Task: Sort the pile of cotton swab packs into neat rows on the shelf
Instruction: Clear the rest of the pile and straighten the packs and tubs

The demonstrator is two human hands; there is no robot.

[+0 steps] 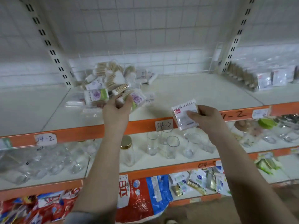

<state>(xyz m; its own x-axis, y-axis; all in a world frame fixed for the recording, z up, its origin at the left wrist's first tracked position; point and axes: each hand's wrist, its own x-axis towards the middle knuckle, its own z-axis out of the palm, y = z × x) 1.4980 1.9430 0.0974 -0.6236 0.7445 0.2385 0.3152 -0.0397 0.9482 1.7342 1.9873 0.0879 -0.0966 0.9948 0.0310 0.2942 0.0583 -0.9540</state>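
Left hand (pixel 116 105) gripped a swab pack (pixel 121 96) at the pile (pixel 111 81) on the shelf (pixel 194 92); right hand (pixel 205 117) held a flat pack (pixel 185 116) near the front edge.

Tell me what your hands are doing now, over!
Left hand gripping a pack in the swab pile. Right hand holding a white swab pack over the shelf edge. Nothing blocking.

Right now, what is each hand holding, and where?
Right hand pinches a square clear-wrapped swab pack by its right edge. Left hand grips a pack in the pile; exact spot hidden.
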